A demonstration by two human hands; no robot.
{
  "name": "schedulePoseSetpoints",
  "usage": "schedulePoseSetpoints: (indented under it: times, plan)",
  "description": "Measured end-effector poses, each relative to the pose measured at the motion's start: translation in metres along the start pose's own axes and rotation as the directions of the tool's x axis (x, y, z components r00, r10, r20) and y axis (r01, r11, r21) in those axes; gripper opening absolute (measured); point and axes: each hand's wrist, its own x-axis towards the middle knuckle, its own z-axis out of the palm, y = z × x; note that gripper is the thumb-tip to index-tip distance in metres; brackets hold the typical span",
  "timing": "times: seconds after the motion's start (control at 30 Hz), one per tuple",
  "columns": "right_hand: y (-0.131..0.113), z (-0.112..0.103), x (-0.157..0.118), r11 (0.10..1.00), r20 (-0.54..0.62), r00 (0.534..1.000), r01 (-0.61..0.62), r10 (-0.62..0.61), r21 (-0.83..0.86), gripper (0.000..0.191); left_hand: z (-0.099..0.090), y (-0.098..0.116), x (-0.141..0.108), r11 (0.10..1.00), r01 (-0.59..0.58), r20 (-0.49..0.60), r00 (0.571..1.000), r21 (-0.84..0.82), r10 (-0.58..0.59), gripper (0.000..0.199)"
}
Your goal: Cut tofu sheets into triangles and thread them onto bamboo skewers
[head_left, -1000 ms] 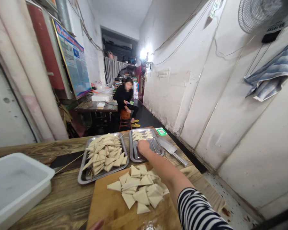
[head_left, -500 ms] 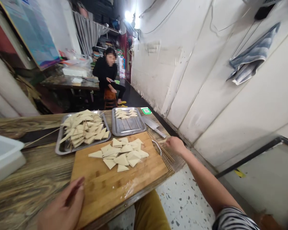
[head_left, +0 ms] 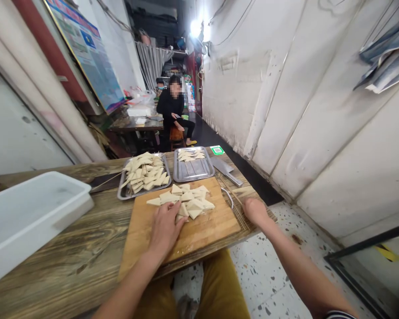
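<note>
Pale triangles (head_left: 186,201) lie in a loose pile toward the far side of the wooden board (head_left: 199,232), and our left hand (head_left: 164,230) rests palm down on the board just in front of them. Its fingers (head_left: 173,217) are spread apart, closed on nothing, with their tips touching the near edge of the pile. Our right hand (head_left: 256,212) is curled over, knuckles up, beyond the board's right edge, just beside a bundle of skewers (head_left: 234,207) on the table (head_left: 60,261). From this angle we cannot tell whether its fingers are together on a skewer or only bent. A bent wire (head_left: 228,197) lies near them.

Past the board sit two steel trays. The left tray (head_left: 121,191) is heaped with skewered triangles, while the right tray (head_left: 206,169) holds a small group at its far end. A cleaver (head_left: 224,169) lies to the right of that tray, and a white tub (head_left: 73,204) stands at our left. Down the passage, a person in black (head_left: 171,104) sits on a stool (head_left: 176,135).
</note>
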Motion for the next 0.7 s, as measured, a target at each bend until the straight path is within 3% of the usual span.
schedulePoseSetpoints:
  times: [0.17, 0.27, 0.4, 0.5, 0.6, 0.7]
  plan:
    - [0.002, -0.001, -0.003, 1.000, 0.001, 1.000, -0.003, 0.003, 0.012, 0.024, 0.004, -0.003, 0.010, 0.999, 0.047, -0.021, 0.999, -0.018, -0.048, 0.037]
    - [0.001, 0.000, -0.002, 1.000, 0.013, 1.000, -0.023, 0.023, -0.002, 0.023, 0.004, -0.007, 0.010, 0.993, 0.033, -0.033, 0.999, -0.109, -0.037, 0.030]
    - [-0.002, 0.002, 0.005, 0.998, 0.039, 0.998, -0.053, 0.054, -0.027, 0.020, 0.001, -0.016, 0.003, 0.967, 0.046, 0.042, 0.998, -0.253, -0.036, 0.027]
    - [-0.004, 0.002, 0.007, 0.997, 0.048, 0.997, -0.061, 0.063, -0.037, 0.023, 0.000, -0.027, -0.004, 0.913, 0.106, 0.016, 0.994, -0.395, -0.109, 0.027]
    - [-0.007, -0.001, 0.006, 0.998, 0.035, 0.998, -0.059, 0.061, -0.034, 0.021, 0.001, -0.038, -0.009, 0.766, 0.268, 0.024, 0.949, -0.584, -0.314, 0.033]
    - [-0.009, -0.008, 0.002, 0.998, 0.006, 0.998, -0.058, 0.058, -0.029, 0.017, 0.001, -0.044, -0.011, 0.428, 0.418, 0.187, 0.855, -0.801, -0.484, 0.036]
